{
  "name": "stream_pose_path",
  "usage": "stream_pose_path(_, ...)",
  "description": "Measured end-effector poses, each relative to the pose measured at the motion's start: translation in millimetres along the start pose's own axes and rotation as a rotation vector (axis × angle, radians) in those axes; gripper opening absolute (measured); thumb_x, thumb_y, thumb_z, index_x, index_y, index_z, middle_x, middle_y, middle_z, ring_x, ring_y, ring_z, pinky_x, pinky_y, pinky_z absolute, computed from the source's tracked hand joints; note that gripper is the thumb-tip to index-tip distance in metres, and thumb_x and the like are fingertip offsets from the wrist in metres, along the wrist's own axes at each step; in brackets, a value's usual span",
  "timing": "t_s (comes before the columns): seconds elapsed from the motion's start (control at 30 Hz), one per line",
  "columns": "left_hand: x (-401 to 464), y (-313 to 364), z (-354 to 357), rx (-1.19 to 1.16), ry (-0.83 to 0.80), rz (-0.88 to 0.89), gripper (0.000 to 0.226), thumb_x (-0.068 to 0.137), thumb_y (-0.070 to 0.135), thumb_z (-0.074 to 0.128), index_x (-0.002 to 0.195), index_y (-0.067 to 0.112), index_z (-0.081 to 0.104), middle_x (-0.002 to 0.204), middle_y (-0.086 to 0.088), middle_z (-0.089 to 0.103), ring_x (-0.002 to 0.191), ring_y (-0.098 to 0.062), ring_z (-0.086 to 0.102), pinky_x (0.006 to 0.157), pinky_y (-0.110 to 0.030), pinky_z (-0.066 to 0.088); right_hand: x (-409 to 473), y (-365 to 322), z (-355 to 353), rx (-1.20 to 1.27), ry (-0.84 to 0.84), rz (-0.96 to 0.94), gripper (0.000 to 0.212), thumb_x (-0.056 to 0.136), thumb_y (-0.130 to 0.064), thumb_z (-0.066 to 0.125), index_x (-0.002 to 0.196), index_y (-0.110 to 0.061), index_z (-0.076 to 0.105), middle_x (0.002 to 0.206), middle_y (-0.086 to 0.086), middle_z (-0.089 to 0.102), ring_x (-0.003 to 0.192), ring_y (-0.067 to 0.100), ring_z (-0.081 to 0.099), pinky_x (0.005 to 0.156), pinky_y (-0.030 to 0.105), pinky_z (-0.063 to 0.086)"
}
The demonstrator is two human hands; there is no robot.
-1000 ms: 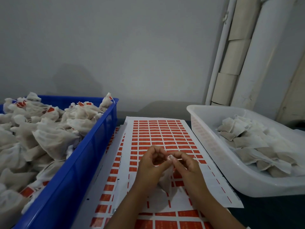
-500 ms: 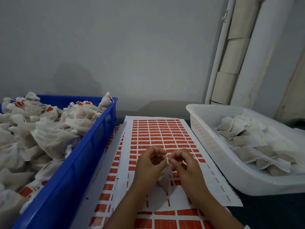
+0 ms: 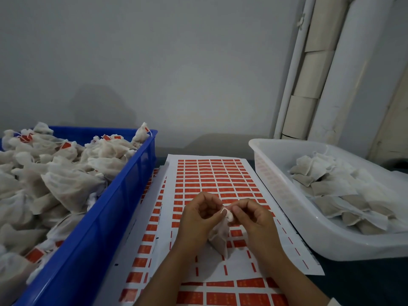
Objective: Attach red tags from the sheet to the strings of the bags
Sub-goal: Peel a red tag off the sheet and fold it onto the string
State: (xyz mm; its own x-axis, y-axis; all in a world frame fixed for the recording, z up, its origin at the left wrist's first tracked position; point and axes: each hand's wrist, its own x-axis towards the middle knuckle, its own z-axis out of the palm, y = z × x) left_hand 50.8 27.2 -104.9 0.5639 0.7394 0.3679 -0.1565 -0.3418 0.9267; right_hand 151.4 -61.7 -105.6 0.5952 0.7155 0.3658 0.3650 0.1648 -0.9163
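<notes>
A small white mesh bag hangs between my two hands above the sheet of red tags. My left hand pinches the gathered top of the bag with thumb and forefinger. My right hand pinches the same gathered top from the other side, fingers curled. The string itself is too thin to make out. The sheet lies flat on the table, with rows of red tags on its far half and mostly stripped white backing near my wrists.
A blue crate on the left is heaped with white bags, some bearing red tags. A white plastic tub on the right holds several flat bags. More tag sheets lie underneath. White pipes stand at the back right.
My hands have stayed together over the sheet, working the bag's top; the bag hangs a little lower and its top is now bunched between my fingertips.
</notes>
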Motion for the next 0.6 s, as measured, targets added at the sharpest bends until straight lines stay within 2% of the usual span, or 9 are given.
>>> stream_pose_path(0.17,1.2,-2.4,-1.5,0.009,-0.025,-0.029,0.016,0.079,0.008,0.070,0.088,0.016,0.060,0.084,0.005,0.068,0.078,-0.009,0.067,0.067,-0.016,0.053,-0.5,0.4,-0.9,0.008,-0.019,0.008,0.012,0.086,-0.015,0.061,0.089,-0.023,0.068,0.083,-0.015,0.070,0.081,0.006,0.067,0.071,0.014,0.053)
stream_pose_path(0.43,2.0,-4.2,-2.8,0.035,-0.043,-0.065,0.018,0.077,0.007,0.071,0.086,0.017,0.060,0.082,0.006,0.067,0.076,-0.005,0.066,0.064,-0.012,0.051,0.6,1.1,-2.4,-0.028,-0.003,0.006,0.013,0.084,-0.007,0.064,0.081,-0.017,0.071,0.074,-0.007,0.071,0.072,0.011,0.067,0.069,0.018,0.055)
stream_pose_path(0.6,2.9,-6.3,-2.2,0.028,-0.045,-0.079,0.018,0.077,0.008,0.072,0.085,0.018,0.060,0.079,0.006,0.067,0.075,-0.006,0.066,0.064,-0.013,0.051,-0.4,2.7,0.9,-0.039,0.011,0.034,0.012,0.088,-0.011,0.058,0.081,-0.017,0.066,0.076,-0.004,0.068,0.074,0.008,0.065,0.069,0.017,0.054)
